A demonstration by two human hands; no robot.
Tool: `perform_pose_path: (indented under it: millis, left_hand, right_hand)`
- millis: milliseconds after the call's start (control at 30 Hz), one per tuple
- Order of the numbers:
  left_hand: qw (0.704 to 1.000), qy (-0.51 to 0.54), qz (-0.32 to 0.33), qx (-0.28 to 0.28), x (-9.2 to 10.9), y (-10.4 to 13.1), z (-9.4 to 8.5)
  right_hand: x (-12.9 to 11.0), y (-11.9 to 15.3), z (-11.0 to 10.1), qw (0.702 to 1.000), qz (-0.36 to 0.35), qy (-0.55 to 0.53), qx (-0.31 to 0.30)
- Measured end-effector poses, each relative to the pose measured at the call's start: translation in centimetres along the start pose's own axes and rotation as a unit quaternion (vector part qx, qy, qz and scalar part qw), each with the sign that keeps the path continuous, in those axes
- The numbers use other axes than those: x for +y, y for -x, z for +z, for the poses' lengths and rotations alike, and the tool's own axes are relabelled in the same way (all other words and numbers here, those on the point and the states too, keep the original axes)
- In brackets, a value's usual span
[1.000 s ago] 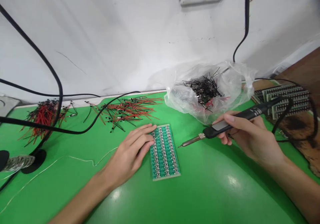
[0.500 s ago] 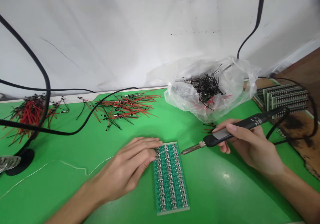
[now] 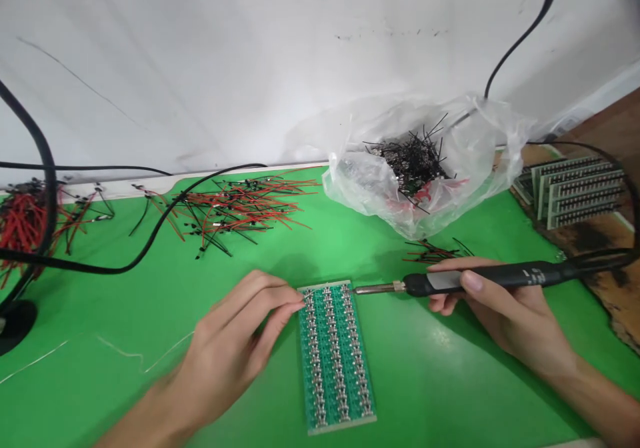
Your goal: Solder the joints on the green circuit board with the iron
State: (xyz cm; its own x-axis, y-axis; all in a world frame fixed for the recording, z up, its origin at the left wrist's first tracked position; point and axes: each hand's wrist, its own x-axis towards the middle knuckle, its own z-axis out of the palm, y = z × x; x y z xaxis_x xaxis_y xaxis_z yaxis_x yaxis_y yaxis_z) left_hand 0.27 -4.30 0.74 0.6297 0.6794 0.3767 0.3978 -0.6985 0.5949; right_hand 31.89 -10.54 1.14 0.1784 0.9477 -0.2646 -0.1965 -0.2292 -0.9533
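A green circuit board (image 3: 337, 361) with three rows of silvery contacts lies on the green mat. At its upper left corner, my left hand (image 3: 245, 331) pinches the thin solder wire (image 3: 120, 353), which trails away to the left behind the hand. My right hand (image 3: 500, 308) is wrapped round a black and grey soldering iron (image 3: 505, 275). The iron's metal tip reaches the upper right corner of the board, close to the top contacts of the right row; whether it touches them I cannot tell.
Red and black wired parts (image 3: 240, 205) lie along the back, with another pile (image 3: 23, 218) at far left. A plastic bag (image 3: 350, 188) holds black parts. Circuit boards (image 3: 583, 191) stand at right. Black cables (image 3: 115, 268) cross the left side.
My left fingers have drawn together into a pinch at the board's corner. The soldering iron is now nearly level, its tip nearer the board's top right. The whole view has shifted slightly.
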Motion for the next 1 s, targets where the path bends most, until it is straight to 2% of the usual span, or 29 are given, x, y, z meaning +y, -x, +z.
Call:
perform_pose_path:
  millis: [300, 600, 800, 1000]
  left_hand:
    - [0.999, -0.019, 0.005, -0.045, 0.4, 0.1, 0.5]
    - [0.992, -0.09, 0.042, -0.075, 0.0, 0.0, 0.8]
    - [0.992, -0.081, 0.016, -0.091, -1.0, -0.2, -0.9]
    - [0.993, -0.018, -0.016, -0.116, -2.2, 0.2, -2.7]
  right_hand:
    - [0.0, -0.1, 0.1, 1.0, -0.007, 0.013, -0.008]
    - [-1.6, 1.0, 0.8, 0.999, 0.036, -0.019, 0.017]
    - [-0.5, 3.5, 4.1, 0.99, 0.122, -0.066, -0.002]
    - [2.1, 7.3, 8.4, 0.957, 0.225, -0.185, -0.01]
